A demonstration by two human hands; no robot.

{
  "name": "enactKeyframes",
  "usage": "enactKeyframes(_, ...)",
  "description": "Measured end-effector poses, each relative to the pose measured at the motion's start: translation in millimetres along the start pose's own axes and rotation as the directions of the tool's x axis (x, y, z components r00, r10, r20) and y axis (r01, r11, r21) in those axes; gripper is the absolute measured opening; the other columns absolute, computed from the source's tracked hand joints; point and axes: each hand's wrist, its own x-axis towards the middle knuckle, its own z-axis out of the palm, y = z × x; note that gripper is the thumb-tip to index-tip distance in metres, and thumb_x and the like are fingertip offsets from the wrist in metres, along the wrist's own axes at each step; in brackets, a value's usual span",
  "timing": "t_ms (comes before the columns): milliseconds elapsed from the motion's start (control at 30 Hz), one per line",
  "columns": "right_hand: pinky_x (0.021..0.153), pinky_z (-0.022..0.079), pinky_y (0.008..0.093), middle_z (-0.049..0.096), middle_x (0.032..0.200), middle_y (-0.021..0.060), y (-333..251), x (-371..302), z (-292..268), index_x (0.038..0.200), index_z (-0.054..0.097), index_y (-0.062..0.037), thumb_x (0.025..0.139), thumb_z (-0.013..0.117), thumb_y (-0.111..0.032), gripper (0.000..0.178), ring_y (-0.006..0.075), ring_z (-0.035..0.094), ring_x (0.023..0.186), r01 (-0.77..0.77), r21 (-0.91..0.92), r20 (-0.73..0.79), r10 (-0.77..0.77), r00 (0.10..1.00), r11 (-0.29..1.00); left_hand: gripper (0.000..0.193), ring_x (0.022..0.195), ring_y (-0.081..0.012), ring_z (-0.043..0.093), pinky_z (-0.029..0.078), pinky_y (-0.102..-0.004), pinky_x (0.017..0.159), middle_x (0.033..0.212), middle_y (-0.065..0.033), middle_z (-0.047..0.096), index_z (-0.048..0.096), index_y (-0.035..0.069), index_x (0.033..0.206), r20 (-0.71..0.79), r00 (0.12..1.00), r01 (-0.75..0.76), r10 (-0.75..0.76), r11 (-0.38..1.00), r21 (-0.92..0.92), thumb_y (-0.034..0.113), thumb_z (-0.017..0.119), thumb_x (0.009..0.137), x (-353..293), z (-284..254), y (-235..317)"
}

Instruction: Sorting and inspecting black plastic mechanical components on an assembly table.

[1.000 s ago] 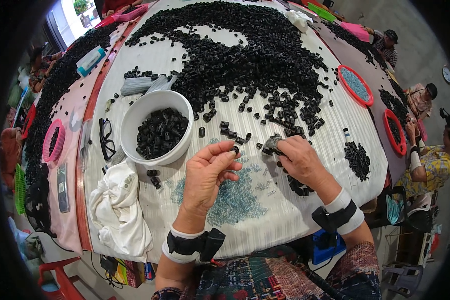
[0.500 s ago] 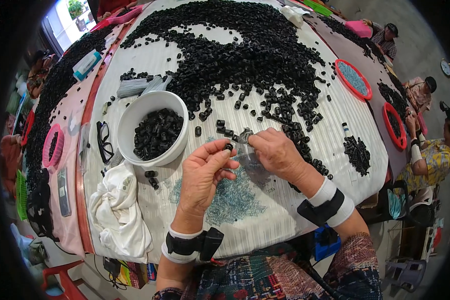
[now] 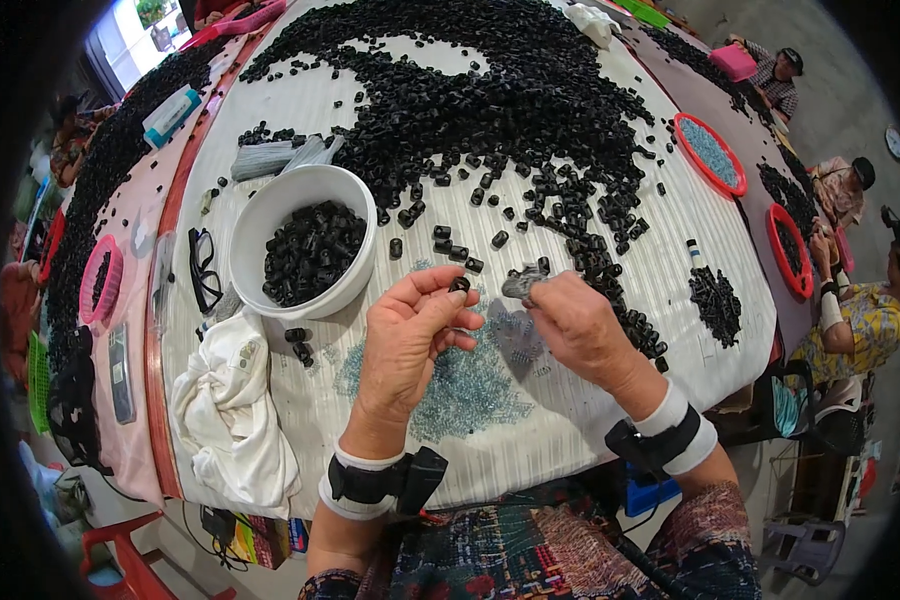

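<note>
My left hand (image 3: 400, 345) pinches a short black plastic cylinder (image 3: 459, 285) between thumb and forefinger, its other fingers loosely curled. A little to the right, my right hand (image 3: 592, 338) is closed round a small grey bundle (image 3: 520, 284), whose exact make I cannot tell. Beneath both hands, many tiny clear bluish pieces (image 3: 470, 395) lie spread on the white striped cloth (image 3: 510, 470). Several loose black cylinders (image 3: 450, 247) lie just beyond my fingers. A white bucket (image 3: 355, 290) partly filled with the same black cylinders stands left of my left hand.
A large heap of black cylinders (image 3: 470, 110) covers the far table. Left lie glasses (image 3: 206, 272), a white cloth (image 3: 232, 420) and grey bundles (image 3: 270, 157). Right are a dark pile of small pieces (image 3: 713, 310) and red baskets (image 3: 738, 185). Other people (image 3: 845, 315) sit around.
My right hand has moved slightly right and down with the grey bundle, widening the gap to my left hand. My left hand keeps its pinch on the black cylinder.
</note>
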Motion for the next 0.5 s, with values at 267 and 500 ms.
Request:
enactKeyframes(267,0.068,0.046,0.0363,0.054,0.076,0.0076,-2,12,24,0.093,0.055,-0.0053,0.067,0.058,0.004,0.028,0.0263,0.054,0.076,0.023,-0.168,0.121,-0.002,0.993,0.986,0.024,0.073,-0.0159,0.067,0.055,-0.0232,0.056,0.094,-0.0144,0.066,0.058,-0.004,0.107,0.012,1.0,-0.002,0.002,1.0,0.008,0.006,0.064,0.086,0,0,-2)
enactKeyframes(500,0.068,0.046,0.0368,0.053,0.077,0.009,-3,15,17,0.096,0.055,-0.004,0.068,0.058,0.003,0.029,0.0267,0.054,0.077,0.043,-0.169,0.043,-0.036,0.998,0.985,0.023,0.074,-0.0149,0.066,0.055,-0.0228,0.056,0.095,-0.0128,0.066,0.057,-0.002,0.108,0.029,1.0,-0.009,0.009,1.0,-0.007,0.007,0.063,0.087,0,-2,-4)
